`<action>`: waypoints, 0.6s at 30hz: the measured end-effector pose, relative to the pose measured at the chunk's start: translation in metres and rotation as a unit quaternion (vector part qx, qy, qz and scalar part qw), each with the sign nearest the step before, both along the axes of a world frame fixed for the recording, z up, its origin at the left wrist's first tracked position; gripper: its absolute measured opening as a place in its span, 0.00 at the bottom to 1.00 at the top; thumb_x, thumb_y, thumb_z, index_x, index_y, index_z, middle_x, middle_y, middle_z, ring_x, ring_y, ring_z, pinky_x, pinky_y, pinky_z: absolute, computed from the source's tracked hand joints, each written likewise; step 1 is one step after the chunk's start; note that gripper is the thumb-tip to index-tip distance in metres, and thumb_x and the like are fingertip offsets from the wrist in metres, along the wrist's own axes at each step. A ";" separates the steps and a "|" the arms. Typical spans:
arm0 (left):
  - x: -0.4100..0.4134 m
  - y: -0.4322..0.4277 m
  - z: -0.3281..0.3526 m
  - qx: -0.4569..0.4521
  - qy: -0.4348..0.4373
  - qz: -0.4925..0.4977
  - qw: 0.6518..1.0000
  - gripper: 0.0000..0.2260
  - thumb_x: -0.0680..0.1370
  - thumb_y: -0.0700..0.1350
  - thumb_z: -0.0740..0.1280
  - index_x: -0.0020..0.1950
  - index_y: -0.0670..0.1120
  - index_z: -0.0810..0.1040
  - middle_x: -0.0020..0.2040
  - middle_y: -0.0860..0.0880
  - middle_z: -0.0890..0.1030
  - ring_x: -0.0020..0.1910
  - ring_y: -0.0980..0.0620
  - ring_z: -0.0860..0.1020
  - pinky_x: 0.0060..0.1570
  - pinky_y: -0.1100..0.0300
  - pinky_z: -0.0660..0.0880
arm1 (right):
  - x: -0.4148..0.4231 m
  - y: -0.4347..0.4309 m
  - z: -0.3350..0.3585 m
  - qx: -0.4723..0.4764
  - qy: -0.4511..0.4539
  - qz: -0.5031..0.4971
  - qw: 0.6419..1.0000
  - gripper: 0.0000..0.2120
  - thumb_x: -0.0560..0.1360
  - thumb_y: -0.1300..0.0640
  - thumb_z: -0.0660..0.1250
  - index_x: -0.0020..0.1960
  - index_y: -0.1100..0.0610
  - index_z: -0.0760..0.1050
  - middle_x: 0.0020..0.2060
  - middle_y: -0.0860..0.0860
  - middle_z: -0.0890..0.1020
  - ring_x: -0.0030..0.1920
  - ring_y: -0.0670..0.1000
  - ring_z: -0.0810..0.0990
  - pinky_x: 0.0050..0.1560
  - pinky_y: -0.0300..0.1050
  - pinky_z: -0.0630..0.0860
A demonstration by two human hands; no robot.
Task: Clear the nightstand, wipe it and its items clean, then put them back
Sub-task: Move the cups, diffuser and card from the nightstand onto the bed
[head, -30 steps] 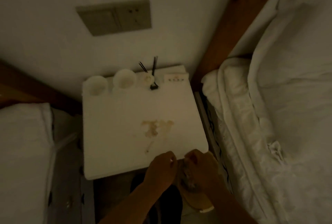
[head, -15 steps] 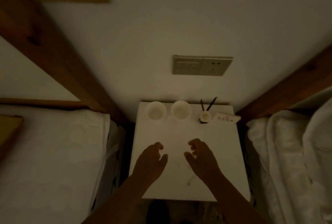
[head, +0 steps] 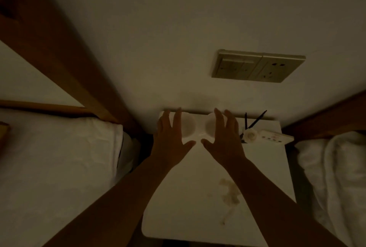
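Observation:
The white nightstand [head: 194, 197] stands between two beds, with a brown stain [head: 229, 193] on its top. At its back edge are two white cups. My left hand [head: 170, 140] hovers over the left cup [head: 188, 128] with fingers spread and straight. My right hand [head: 223, 138] is spread the same way over the right cup [head: 210, 128]. Neither hand plainly grips its cup. To the right stand a small white holder with dark sticks [head: 250, 134] and a flat white card or remote [head: 274, 138].
A bed with white sheets [head: 55, 163] lies close on the left, and another bed with a rumpled white duvet [head: 336, 177] on the right. Wooden headboard beams [head: 65, 64] run along the wall. A switch and socket panel [head: 257, 66] sits above the nightstand.
Both hands moved from the front edge across the top to the two cups at the back and spread open. The camera view shifted up and left.

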State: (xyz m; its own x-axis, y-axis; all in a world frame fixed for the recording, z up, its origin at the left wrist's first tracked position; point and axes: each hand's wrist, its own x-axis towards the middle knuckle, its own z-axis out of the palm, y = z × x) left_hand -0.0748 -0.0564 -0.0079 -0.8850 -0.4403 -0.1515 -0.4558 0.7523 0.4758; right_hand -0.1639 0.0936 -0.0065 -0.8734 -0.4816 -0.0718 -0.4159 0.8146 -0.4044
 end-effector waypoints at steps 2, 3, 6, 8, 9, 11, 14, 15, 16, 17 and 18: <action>-0.005 0.000 -0.003 -0.011 -0.003 -0.002 1.000 0.50 0.68 0.64 0.72 0.78 0.56 0.41 0.78 0.44 0.48 0.77 0.39 0.52 0.69 0.36 0.63 | -0.007 -0.001 -0.004 0.007 0.017 0.001 1.000 0.50 0.66 0.46 0.76 0.77 0.50 0.49 0.76 0.58 0.52 0.76 0.62 0.53 0.68 0.64 0.65; -0.007 0.000 -0.005 -0.018 -0.005 -0.003 1.000 0.51 0.68 0.63 0.72 0.78 0.56 0.40 0.78 0.44 0.48 0.77 0.38 0.52 0.69 0.35 0.63 | -0.009 -0.002 -0.007 0.010 0.020 -0.001 1.000 0.50 0.66 0.47 0.77 0.77 0.50 0.49 0.76 0.58 0.52 0.76 0.63 0.53 0.68 0.64 0.65; -0.012 0.004 -0.012 -0.033 -0.006 -0.006 0.999 0.52 0.68 0.62 0.73 0.78 0.56 0.40 0.79 0.43 0.49 0.76 0.38 0.53 0.68 0.34 0.63 | -0.014 -0.003 -0.015 0.017 0.013 -0.005 1.000 0.50 0.66 0.48 0.77 0.77 0.51 0.49 0.76 0.59 0.52 0.75 0.64 0.55 0.66 0.64 0.68; -0.016 0.006 -0.016 -0.038 -0.006 -0.006 0.999 0.51 0.69 0.60 0.74 0.78 0.55 0.42 0.78 0.42 0.52 0.75 0.38 0.56 0.68 0.35 0.64 | -0.017 -0.004 -0.020 0.018 0.002 -0.006 1.000 0.49 0.67 0.50 0.77 0.77 0.51 0.49 0.75 0.59 0.53 0.74 0.65 0.59 0.63 0.64 0.71; -0.019 0.006 -0.018 -0.041 -0.006 -0.004 0.999 0.50 0.69 0.60 0.74 0.79 0.54 0.43 0.77 0.42 0.55 0.74 0.38 0.58 0.67 0.36 0.65 | -0.018 -0.004 -0.022 0.018 -0.003 -0.010 1.000 0.48 0.68 0.51 0.77 0.77 0.51 0.50 0.75 0.59 0.54 0.72 0.65 0.61 0.62 0.64 0.72; -0.024 0.005 -0.022 -0.053 -0.017 0.010 0.998 0.48 0.70 0.60 0.73 0.79 0.52 0.45 0.75 0.41 0.58 0.72 0.38 0.61 0.66 0.38 0.66 | -0.019 -0.005 -0.024 0.022 -0.010 -0.015 1.000 0.46 0.69 0.53 0.76 0.77 0.51 0.51 0.73 0.60 0.57 0.70 0.65 0.63 0.61 0.62 0.73; -0.028 0.000 -0.026 -0.085 -0.059 0.012 0.995 0.44 0.72 0.59 0.70 0.78 0.48 0.49 0.72 0.39 0.62 0.68 0.38 0.66 0.63 0.39 0.69 | -0.015 -0.007 -0.024 0.036 -0.011 -0.026 0.999 0.45 0.68 0.52 0.76 0.76 0.53 0.53 0.70 0.61 0.60 0.68 0.64 0.65 0.58 0.60 0.75; -0.026 0.000 -0.026 -0.084 -0.062 0.014 0.994 0.43 0.71 0.59 0.71 0.77 0.47 0.51 0.70 0.39 0.64 0.66 0.38 0.68 0.62 0.40 0.71 | -0.011 -0.007 -0.023 0.038 -0.014 -0.022 0.999 0.45 0.68 0.51 0.76 0.76 0.54 0.53 0.69 0.60 0.61 0.67 0.64 0.66 0.57 0.58 0.76; -0.021 -0.001 -0.026 -0.077 -0.059 0.021 0.995 0.43 0.70 0.59 0.71 0.76 0.47 0.52 0.69 0.39 0.65 0.64 0.38 0.70 0.60 0.41 0.72 | -0.004 -0.008 -0.022 0.037 -0.020 -0.013 0.999 0.46 0.67 0.51 0.76 0.76 0.54 0.54 0.68 0.60 0.61 0.65 0.63 0.67 0.56 0.56 0.76; -0.014 -0.002 -0.025 -0.067 -0.056 0.033 0.996 0.43 0.69 0.60 0.72 0.75 0.47 0.53 0.67 0.40 0.66 0.63 0.39 0.71 0.59 0.42 0.72 | 0.004 -0.009 -0.021 0.032 -0.027 0.000 0.999 0.46 0.66 0.51 0.76 0.75 0.54 0.54 0.67 0.59 0.62 0.64 0.62 0.69 0.54 0.55 0.77; -0.004 -0.003 -0.025 -0.058 -0.051 0.049 0.996 0.43 0.68 0.60 0.72 0.74 0.47 0.54 0.66 0.41 0.66 0.61 0.40 0.72 0.58 0.43 0.73 | 0.014 -0.010 -0.021 0.028 -0.034 0.014 0.999 0.46 0.65 0.51 0.77 0.75 0.53 0.55 0.66 0.58 0.62 0.63 0.61 0.70 0.53 0.54 0.78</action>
State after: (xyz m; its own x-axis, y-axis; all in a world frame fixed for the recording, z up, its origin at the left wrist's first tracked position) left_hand -0.0787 -0.0590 -0.0327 -0.8194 -0.5434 -0.1824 -0.5714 0.7490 0.3354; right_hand -0.1503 0.0831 -0.0273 -0.8513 -0.5000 -0.1589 -0.4125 0.8251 -0.3861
